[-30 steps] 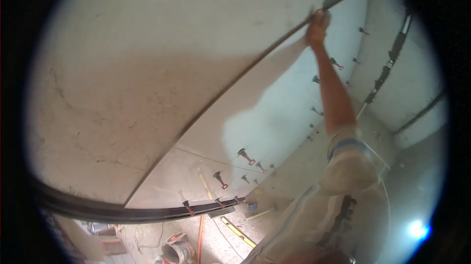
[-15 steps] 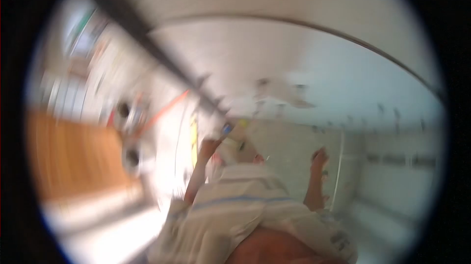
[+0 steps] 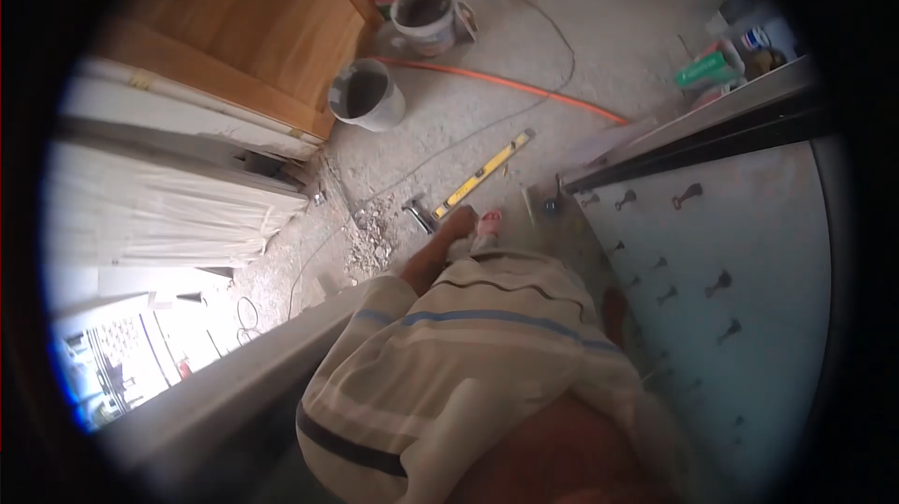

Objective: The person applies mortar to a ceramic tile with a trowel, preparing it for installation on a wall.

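Note:
My left hand [image 3: 459,222] is low in front of my striped shirt [image 3: 487,317], its fingers too unclear to show whether anything is held. Nearest to it in view are a yellow spirit level [image 3: 482,174] and a dark metal tool [image 3: 419,214] on the floor. My right hand [image 3: 613,309] shows only in part beside the shirt, dim against the wall side; its fingers cannot be made out. A foot [image 3: 490,222] shows just past the shirt.
Two buckets [image 3: 370,95] [image 3: 424,21] stand near a wooden door [image 3: 243,26]. An orange hose [image 3: 496,81] and a dark cable cross the dusty floor [image 3: 487,120]. Dark clips dot the pale wall [image 3: 768,242] at the right. Rubble [image 3: 373,240] lies left of my hand.
The view has swung from the tiled wall toward the floor and door. My right hand, raised clear of the shirt before, is now mostly hidden beside it.

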Action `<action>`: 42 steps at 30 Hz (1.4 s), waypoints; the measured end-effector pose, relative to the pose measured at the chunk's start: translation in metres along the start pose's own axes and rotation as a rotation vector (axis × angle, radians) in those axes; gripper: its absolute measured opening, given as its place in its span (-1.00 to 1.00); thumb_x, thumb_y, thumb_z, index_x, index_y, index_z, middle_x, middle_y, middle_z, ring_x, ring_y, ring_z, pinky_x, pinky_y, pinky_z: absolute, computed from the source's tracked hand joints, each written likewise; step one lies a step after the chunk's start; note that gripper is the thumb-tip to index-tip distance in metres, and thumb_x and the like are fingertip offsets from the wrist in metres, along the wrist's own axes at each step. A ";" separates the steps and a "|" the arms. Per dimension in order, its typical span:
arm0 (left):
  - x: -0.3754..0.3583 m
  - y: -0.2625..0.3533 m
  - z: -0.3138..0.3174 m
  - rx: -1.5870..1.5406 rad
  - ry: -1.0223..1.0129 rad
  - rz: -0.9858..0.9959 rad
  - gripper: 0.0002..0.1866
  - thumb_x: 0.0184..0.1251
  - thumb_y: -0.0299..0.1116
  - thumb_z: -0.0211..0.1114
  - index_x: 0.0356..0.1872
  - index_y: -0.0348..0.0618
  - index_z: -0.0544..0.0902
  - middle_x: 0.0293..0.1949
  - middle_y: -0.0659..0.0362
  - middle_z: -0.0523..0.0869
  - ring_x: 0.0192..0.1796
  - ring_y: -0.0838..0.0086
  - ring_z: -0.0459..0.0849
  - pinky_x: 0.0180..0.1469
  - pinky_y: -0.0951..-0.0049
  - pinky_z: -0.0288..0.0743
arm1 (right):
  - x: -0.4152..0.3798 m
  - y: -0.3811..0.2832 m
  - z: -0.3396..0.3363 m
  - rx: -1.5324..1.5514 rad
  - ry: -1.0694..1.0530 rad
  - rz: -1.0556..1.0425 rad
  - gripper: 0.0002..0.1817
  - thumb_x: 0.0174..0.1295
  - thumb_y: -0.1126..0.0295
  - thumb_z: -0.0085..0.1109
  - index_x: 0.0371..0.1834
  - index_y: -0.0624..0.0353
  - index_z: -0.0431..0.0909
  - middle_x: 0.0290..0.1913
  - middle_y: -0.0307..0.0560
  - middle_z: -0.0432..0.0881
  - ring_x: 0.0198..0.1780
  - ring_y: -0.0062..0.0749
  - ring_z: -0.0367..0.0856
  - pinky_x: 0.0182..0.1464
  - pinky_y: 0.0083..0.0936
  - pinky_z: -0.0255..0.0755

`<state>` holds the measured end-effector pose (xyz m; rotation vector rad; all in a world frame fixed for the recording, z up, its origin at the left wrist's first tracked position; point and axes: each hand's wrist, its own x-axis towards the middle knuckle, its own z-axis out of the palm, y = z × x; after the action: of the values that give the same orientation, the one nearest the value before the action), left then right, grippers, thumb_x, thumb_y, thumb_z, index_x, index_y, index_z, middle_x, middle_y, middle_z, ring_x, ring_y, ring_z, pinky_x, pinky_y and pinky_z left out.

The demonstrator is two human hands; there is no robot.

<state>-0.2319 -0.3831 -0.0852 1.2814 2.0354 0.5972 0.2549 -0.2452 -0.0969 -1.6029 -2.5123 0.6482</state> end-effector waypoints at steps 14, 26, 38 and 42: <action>-0.099 -0.130 -0.100 0.305 -0.024 -0.361 -0.70 0.27 -0.15 0.08 -0.49 -0.15 0.58 -0.52 0.07 0.63 -0.49 0.26 0.64 -0.40 0.24 0.51 | 0.288 -0.219 0.021 0.266 0.093 0.279 -0.35 0.18 0.09 0.11 0.10 0.53 0.36 0.09 0.44 0.42 0.17 0.24 0.37 0.23 -0.13 0.23; 0.035 -0.161 -0.198 -0.059 -0.303 -0.864 -0.75 0.26 -0.19 0.14 -0.36 -0.19 0.58 -0.53 0.11 0.63 -0.50 0.39 0.62 -0.46 0.29 0.49 | 0.454 -0.176 0.089 0.062 0.116 0.991 -0.04 0.18 -0.05 0.11 0.45 0.30 -0.15 0.49 0.25 -0.21 0.51 0.11 -0.24 0.37 0.09 -0.01; 0.553 0.016 -0.429 -0.546 0.175 -0.473 -0.86 0.30 -0.32 0.16 -0.25 -0.15 0.56 -0.47 0.25 0.60 -0.54 0.64 0.53 -0.56 0.66 0.30 | 0.501 -0.225 0.058 -0.081 0.115 1.349 0.02 -0.01 -0.27 0.17 0.48 -0.11 -0.03 0.44 0.49 -0.45 0.46 0.43 -0.45 0.30 0.26 -0.02; 0.618 0.035 -0.418 -0.415 -0.230 -0.394 -0.83 0.35 -0.33 0.15 -0.22 -0.22 0.54 -0.54 0.24 0.57 -0.57 0.66 0.50 -0.61 0.67 0.26 | 0.510 -0.245 0.044 0.207 0.185 1.376 0.00 -0.07 -0.16 0.29 0.46 -0.19 0.04 0.45 0.43 -0.50 0.45 0.39 -0.57 0.40 0.18 -0.27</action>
<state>-0.7069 0.1774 0.0496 0.6526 1.7845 0.6110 -0.1921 0.1042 -0.1142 -2.8999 -0.8436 0.6974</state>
